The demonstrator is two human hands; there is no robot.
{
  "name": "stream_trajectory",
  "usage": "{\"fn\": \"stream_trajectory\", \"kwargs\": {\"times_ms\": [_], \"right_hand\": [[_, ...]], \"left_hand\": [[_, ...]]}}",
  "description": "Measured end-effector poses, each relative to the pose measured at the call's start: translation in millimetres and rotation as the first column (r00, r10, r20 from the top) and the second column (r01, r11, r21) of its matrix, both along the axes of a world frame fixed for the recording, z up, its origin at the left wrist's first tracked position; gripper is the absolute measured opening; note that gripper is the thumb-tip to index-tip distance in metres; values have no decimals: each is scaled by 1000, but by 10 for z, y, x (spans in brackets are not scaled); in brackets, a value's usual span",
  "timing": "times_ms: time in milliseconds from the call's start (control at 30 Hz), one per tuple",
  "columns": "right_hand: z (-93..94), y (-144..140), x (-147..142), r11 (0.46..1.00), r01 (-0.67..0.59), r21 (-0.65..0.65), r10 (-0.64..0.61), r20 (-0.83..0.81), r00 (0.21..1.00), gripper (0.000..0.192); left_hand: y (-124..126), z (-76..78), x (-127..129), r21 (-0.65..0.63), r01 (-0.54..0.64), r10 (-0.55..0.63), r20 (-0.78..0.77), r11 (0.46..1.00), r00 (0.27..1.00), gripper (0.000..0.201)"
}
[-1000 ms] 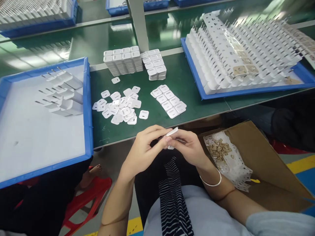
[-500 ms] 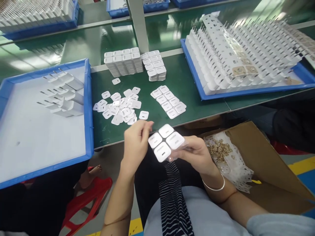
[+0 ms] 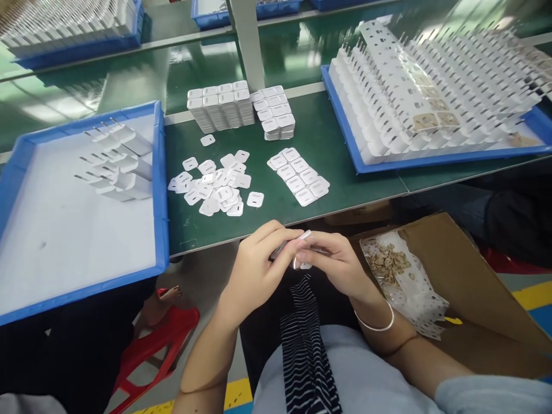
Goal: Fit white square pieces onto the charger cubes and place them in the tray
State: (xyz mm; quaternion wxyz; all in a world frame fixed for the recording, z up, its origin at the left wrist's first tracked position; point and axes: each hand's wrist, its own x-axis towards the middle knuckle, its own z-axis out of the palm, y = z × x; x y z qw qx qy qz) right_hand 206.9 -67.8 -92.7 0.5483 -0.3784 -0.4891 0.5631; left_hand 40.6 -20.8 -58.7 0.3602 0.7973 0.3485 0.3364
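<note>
Close to the table's front edge, my left hand [image 3: 262,265] and my right hand [image 3: 340,261] meet around a small set of white cover plates [image 3: 306,235]. The plates are tilted nearly edge-on, and the fingers of both hands hide most of them. Both thumbs press together at the middle of the set. Beyond my left hand lies a loose heap of single white cover plates [image 3: 223,194], each with a slot. One plate [image 3: 255,199] lies apart at the heap's right. A flat sheet of joined plates [image 3: 297,175] rests to the right of the heap.
Two stacks of plates [image 3: 221,109] [image 3: 276,118] stand at the back. The left blue tray [image 3: 161,190] holds several white plug adapters [image 3: 125,167]; the right blue tray [image 3: 357,164] is packed with adapters. Below right, a cardboard box [image 3: 470,276] contains scraps. A red stool [image 3: 172,339] stands lower left.
My left hand has moved right and down onto the plates held in my right hand. The plates have tipped from face-up to nearly edge-on. The view has shifted slightly.
</note>
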Motion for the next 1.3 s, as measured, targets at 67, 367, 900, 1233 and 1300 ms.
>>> {"fn": "stream_trajectory", "kwargs": {"times_ms": [67,367,900,1233,1300], "right_hand": [[-10,9,7,1000,-10,-3,10,-22,1000,11],[-9,16,-11,996,-50,-75,44,-73,996,11],[-149,73,166,977,107,-185,-124,-81,989,12],[-144,107,95,992,84,-95,-88,-40,995,14],[-151,109,77,996,64,-68,-67,-42,997,16]], "left_hand": [[29,-16,-5,-74,14,-12,25,997,1000,20],[107,-16,-13,120,-222,228,-35,968,973,21],[1107,-203,-171,605,-244,623,-562,758,544,29],[572,-78,-94,508,-274,493,-368,817,789,51],[425,-26,-88,381,-163,287,-295,910,911,41]]}}
